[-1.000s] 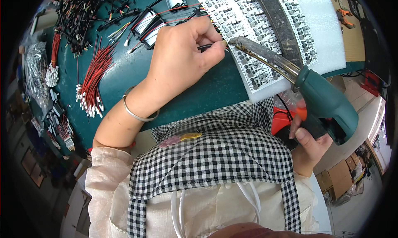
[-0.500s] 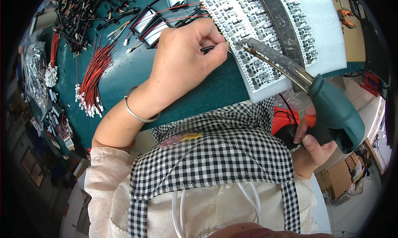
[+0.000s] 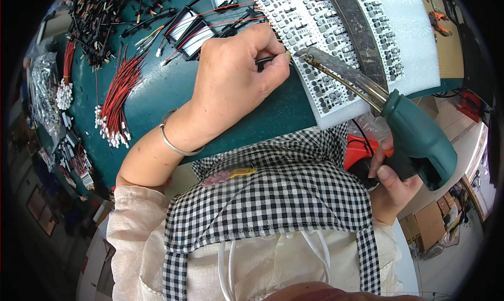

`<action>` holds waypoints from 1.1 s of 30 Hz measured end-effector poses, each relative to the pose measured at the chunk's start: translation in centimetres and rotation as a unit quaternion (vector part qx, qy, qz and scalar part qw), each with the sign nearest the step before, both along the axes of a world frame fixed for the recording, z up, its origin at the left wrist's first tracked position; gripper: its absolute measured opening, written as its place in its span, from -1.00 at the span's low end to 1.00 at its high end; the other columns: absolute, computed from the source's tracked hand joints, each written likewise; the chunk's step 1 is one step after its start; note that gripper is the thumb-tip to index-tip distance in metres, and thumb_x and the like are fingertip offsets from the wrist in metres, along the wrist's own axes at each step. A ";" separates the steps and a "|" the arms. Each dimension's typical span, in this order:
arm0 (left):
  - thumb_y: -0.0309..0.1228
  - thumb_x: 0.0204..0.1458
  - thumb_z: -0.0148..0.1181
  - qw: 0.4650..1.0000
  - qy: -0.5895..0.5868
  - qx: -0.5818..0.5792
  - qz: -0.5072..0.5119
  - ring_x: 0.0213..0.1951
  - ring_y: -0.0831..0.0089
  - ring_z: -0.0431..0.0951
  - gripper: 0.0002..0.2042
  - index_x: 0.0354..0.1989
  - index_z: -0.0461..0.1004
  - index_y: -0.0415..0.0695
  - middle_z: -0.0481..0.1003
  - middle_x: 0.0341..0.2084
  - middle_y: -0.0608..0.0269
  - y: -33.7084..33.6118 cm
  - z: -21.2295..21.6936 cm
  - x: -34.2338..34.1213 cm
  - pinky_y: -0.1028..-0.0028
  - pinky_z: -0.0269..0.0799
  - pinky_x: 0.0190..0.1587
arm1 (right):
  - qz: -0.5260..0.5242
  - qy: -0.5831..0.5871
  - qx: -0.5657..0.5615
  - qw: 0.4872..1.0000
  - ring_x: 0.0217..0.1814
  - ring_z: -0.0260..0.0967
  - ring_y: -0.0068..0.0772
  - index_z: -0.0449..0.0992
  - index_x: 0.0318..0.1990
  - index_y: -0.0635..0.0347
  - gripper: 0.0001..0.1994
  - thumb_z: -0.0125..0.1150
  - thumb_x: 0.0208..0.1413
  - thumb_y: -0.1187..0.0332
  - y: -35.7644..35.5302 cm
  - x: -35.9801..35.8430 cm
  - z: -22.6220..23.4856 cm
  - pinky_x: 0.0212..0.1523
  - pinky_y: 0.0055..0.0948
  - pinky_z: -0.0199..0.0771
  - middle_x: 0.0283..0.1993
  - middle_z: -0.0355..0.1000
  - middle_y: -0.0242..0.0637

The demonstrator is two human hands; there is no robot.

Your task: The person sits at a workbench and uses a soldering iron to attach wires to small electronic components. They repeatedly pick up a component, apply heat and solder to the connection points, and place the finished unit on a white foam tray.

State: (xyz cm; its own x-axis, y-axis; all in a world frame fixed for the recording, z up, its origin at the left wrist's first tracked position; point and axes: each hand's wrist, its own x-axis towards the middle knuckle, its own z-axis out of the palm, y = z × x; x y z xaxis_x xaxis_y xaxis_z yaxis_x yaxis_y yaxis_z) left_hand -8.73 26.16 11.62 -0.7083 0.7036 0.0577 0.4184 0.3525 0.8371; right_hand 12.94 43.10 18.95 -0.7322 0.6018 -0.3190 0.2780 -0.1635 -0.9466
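Here the left hand [image 3: 231,86] is pinching one thin wire [image 3: 265,60] against the single white foam sheet [image 3: 415,44] of small parts on the counter [image 3: 157,91], while the right hand [image 3: 391,188] is gripping one green soldering gun [image 3: 415,138], its tip at the wire. Two red wire bundles [image 3: 118,99] are lying left.

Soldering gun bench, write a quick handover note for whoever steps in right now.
Left hand: pinches a thin wire at the edge of the white foam sheet of small circuit boards.
Right hand: grips the green soldering gun, its tip right at the wire end.
Red wire bundle lies to the left on the green table.
Done: cannot tell which boards are wired.
Left: the joint at the tip.
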 end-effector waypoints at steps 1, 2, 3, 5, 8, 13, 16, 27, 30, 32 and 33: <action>-0.57 -0.09 0.26 1.000 0.005 0.000 0.000 -0.49 0.68 0.55 -0.93 -0.49 0.47 -0.27 0.55 -0.59 0.32 0.0 0.0 0.0 0.69 0.44 -0.44 | 0.012 0.004 -0.027 1.000 -0.36 0.35 -0.39 0.37 -0.06 0.38 -0.49 0.36 -0.28 0.58 0.2 0.2 0.1 -0.35 -0.48 0.36 -0.24 0.40 -0.17; -0.57 -0.09 0.25 1.000 0.007 0.003 0.000 -0.50 0.68 0.54 -0.93 -0.49 0.47 -0.27 0.55 -0.59 0.32 -0.1 0.0 0.0 0.70 0.44 -0.45 | 0.015 -0.001 -0.022 1.000 -0.36 0.35 -0.39 0.37 -0.06 0.38 -0.50 0.36 -0.28 0.57 0.2 0.2 0.1 -0.34 -0.49 0.36 -0.24 0.40 -0.18; -0.58 -0.09 0.25 1.000 0.009 0.005 -0.002 -0.50 0.69 0.54 -0.93 -0.49 0.47 -0.27 0.54 -0.60 0.33 -0.1 -0.1 -0.1 0.70 0.44 -0.46 | 0.017 -0.005 -0.017 1.000 -0.36 0.35 -0.39 0.37 -0.07 0.37 -0.50 0.36 -0.28 0.57 0.2 0.2 0.2 -0.33 -0.49 0.35 -0.25 0.40 -0.18; -0.58 -0.09 0.25 1.000 0.011 0.011 -0.005 -0.51 0.69 0.53 -0.93 -0.50 0.47 -0.27 0.54 -0.61 0.34 0.0 -0.2 -0.1 0.70 0.43 -0.46 | 0.005 -0.013 0.014 1.000 -0.44 0.32 -0.41 0.36 -0.11 0.39 -0.51 0.38 -0.29 0.49 -0.1 -0.1 0.1 -0.44 -0.53 0.31 -0.30 0.37 -0.19; -0.58 -0.09 0.25 1.000 0.008 0.016 -0.007 -0.52 0.71 0.52 -0.93 -0.50 0.46 -0.27 0.53 -0.62 0.34 0.0 -0.3 -0.1 0.71 0.42 -0.47 | -0.024 -0.020 0.065 0.997 -0.59 0.25 -0.47 0.35 -0.18 0.44 -0.48 0.41 -0.31 0.33 -0.8 -0.9 -0.1 -0.68 -0.58 0.23 -0.38 0.32 -0.21; -0.58 -0.09 0.25 1.000 0.005 0.019 -0.006 -0.52 0.73 0.51 -0.93 -0.51 0.46 -0.27 0.53 -0.62 0.35 0.0 -0.3 -0.1 0.72 0.40 -0.49 | -0.029 -0.030 0.071 0.997 -0.59 0.24 -0.48 0.35 -0.19 0.43 -0.49 0.39 -0.32 0.35 -1.0 -1.0 0.0 -0.67 -0.60 0.23 -0.40 0.30 -0.23; -0.58 -0.09 0.25 1.000 0.015 0.014 -0.005 -0.52 0.74 0.51 -0.92 -0.51 0.46 -0.26 0.53 -0.62 0.37 -0.1 -0.2 -0.1 0.73 0.38 -0.50 | -0.028 -0.043 0.093 0.994 -0.58 0.23 -0.48 0.34 -0.18 0.43 -0.49 0.38 -0.32 0.35 -1.0 -1.0 0.1 -0.66 -0.61 0.23 -0.42 0.28 -0.24; -0.57 -0.09 0.26 1.000 0.019 0.020 0.004 -0.54 0.73 0.50 -0.93 -0.52 0.47 -0.25 0.53 -0.63 0.36 -0.2 -0.3 0.0 0.73 0.37 -0.51 | -0.002 0.065 0.006 0.998 -0.58 0.28 -0.44 0.30 -0.09 0.56 -0.44 0.35 -0.28 0.40 1.0 -1.3 0.4 -0.70 -0.58 0.28 -0.39 0.35 -0.12; -0.56 -0.16 0.24 0.999 0.012 0.046 0.013 -0.64 0.53 0.50 -0.93 -0.55 0.46 -0.21 0.51 -0.66 0.26 0.3 -0.4 0.1 0.59 0.36 -0.59 | 0.035 0.082 -0.016 0.996 -0.60 0.29 -0.44 0.27 -0.06 0.64 -0.39 0.35 -0.25 0.36 2.9 -0.4 1.0 -0.75 -0.58 0.27 -0.30 0.38 0.01; -0.56 -0.19 0.24 0.998 0.014 0.057 0.021 -0.69 0.43 0.49 -0.93 -0.56 0.45 -0.19 0.50 -0.68 0.21 0.3 -0.5 0.1 0.53 0.36 -0.62 | 0.039 0.086 -0.020 0.995 -0.63 0.27 -0.45 0.24 -0.03 0.65 -0.37 0.36 -0.25 0.38 3.1 -0.3 0.9 -0.76 -0.58 0.26 -0.26 0.38 0.08; -0.56 -0.19 0.24 0.998 0.017 0.059 0.020 -0.70 0.44 0.49 -0.93 -0.56 0.45 -0.19 0.50 -0.68 0.22 0.3 -0.6 0.1 0.53 0.36 -0.62 | 0.039 0.088 -0.022 0.995 -0.65 0.26 -0.45 0.23 -0.02 0.65 -0.35 0.37 -0.25 0.39 3.2 -0.3 0.8 -0.76 -0.58 0.26 -0.24 0.38 0.12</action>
